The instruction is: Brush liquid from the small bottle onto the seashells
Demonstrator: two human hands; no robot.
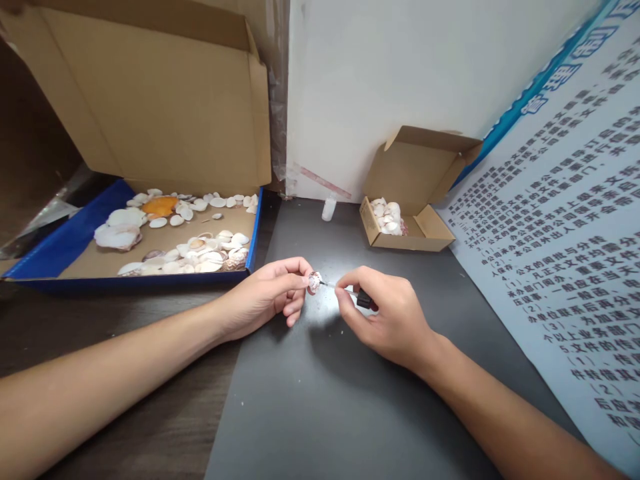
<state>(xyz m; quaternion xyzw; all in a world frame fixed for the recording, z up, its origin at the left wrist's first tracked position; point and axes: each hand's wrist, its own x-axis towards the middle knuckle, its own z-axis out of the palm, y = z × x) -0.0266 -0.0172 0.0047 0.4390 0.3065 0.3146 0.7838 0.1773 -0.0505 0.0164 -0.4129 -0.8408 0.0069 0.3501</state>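
Note:
My left hand point(273, 293) pinches a small speckled pink-white shell point(315, 281) between thumb and fingers, just above a dark grey mat point(320, 400). My right hand point(385, 313) holds a thin brush with a black cap point(364, 299); the brush tip touches the shell. Both hands hover over the middle of the mat, close together.
A large open cardboard box with a blue rim point(75, 237) at the left holds many shells. A small open cardboard box point(400, 230) with several shells sits at the back right. A small white bottle point(329, 208) stands by the wall. A printed poster point(560, 253) leans at the right.

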